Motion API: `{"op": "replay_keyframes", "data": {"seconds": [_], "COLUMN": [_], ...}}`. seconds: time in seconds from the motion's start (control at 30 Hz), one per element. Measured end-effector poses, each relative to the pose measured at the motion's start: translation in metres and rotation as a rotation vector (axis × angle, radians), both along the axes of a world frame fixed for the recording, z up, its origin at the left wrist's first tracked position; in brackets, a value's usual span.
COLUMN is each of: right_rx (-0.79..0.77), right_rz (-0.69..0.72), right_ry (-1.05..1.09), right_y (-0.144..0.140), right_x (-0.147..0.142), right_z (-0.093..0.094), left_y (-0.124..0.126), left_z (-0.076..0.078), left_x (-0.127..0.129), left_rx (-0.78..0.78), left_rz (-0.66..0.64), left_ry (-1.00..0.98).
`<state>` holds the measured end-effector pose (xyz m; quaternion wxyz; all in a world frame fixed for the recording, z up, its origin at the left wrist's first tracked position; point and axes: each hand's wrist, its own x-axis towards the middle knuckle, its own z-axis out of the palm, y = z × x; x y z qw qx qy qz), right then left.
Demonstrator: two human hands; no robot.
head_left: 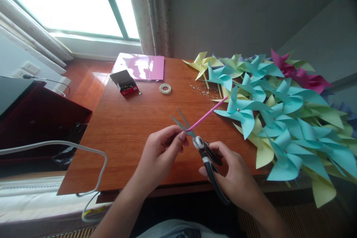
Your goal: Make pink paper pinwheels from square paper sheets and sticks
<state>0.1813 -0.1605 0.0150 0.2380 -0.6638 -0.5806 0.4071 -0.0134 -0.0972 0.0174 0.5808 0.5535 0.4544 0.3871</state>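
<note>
My left hand (163,148) pinches the near end of a thin pink stick (208,113) that slants up to the right toward a blue paper pinwheel (241,109). My right hand (231,173) grips black-handled scissors (205,152). The scissor blades (180,121) are spread apart, with the stick's near end lying between them just beside my left fingertips. Both hands hover over the front edge of a wooden table (134,119).
A big heap of blue, yellow-green and magenta pinwheels (290,119) covers the table's right side. At the back lie pink paper sheets (139,66), an open small box (124,81), a tape roll (165,88) and scattered small bits (200,89). A grey cable (69,145) loops at left.
</note>
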Motion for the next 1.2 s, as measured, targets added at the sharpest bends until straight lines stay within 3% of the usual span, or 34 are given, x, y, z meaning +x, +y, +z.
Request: {"op": "replay_keyframes", "data": {"seconds": [0.13, 0.27, 0.47, 0.63, 0.73, 0.9, 1.2], "right_rx": [0.006, 0.054, 0.153, 0.252, 0.305, 0.341, 0.383], "right_rz": [0.000, -0.001, 0.003, 0.022, -0.004, -0.012, -0.029], "right_ry": [-0.077, -0.195, -0.371, -0.440, -0.383, -0.291, -0.310], "right_y": [0.001, 0.003, 0.004, 0.004, 0.004, 0.005, 0.009], "right_x": [-0.002, -0.005, -0.014, -0.024, -0.028, -0.030, -0.038], "right_z": [-0.004, -0.004, 0.000, -0.006, -0.010, -0.010, -0.012], "left_y": [-0.013, -0.024, -0.025, -0.018, -0.013, -0.002, -0.001], "left_z": [-0.010, -0.015, -0.015, -0.006, -0.005, -0.009, -0.015], "left_x": [0.006, 0.009, 0.014, 0.019, 0.024, 0.026, 0.021], "left_rx": [0.183, 0.391, 0.502, 0.397, 0.343, 0.409, 0.393], "left_rz": [0.245, 0.187, 0.227, 0.087, 0.159, 0.288, 0.236], "left_ry": [0.104, 0.289, 0.360, 0.435, 0.357, 0.364, 0.307]}}
